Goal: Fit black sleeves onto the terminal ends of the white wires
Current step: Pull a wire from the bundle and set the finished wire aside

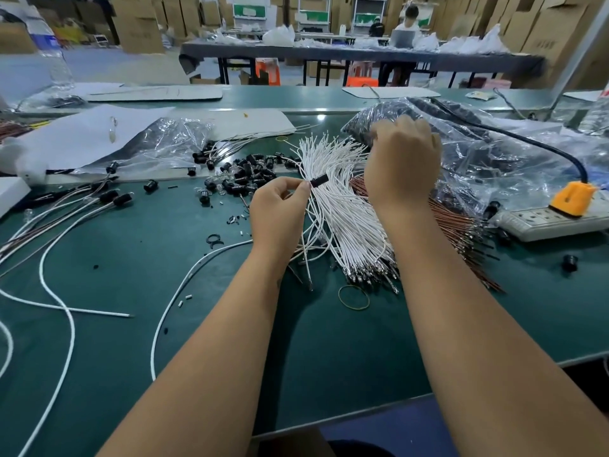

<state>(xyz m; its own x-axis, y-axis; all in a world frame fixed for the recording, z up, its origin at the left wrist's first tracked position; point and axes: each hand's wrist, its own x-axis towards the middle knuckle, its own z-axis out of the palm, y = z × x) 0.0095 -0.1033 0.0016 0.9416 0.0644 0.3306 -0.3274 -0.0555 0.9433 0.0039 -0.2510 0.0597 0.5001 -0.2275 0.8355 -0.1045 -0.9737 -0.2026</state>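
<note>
A fanned bundle of white wires (339, 206) lies on the green table (197, 324), metal terminals at its near end. My left hand (280, 209) pinches a black sleeve (319, 181) just over the bundle's left side. My right hand (403, 163) reaches over the wires' far tips to a clear bag of black parts (461, 133); its fingers are curled at the bag's edge, and what they hold is hidden. Loose black sleeves (250, 176) are scattered left of the bundle.
A bundle of brown wires (461, 232) lies under and right of the white ones. A power strip with an orange plug (560, 212) sits at right. Long white cables (66, 291) and finished wires (99, 199) lie at left. A yellow rubber band (354, 296) is near.
</note>
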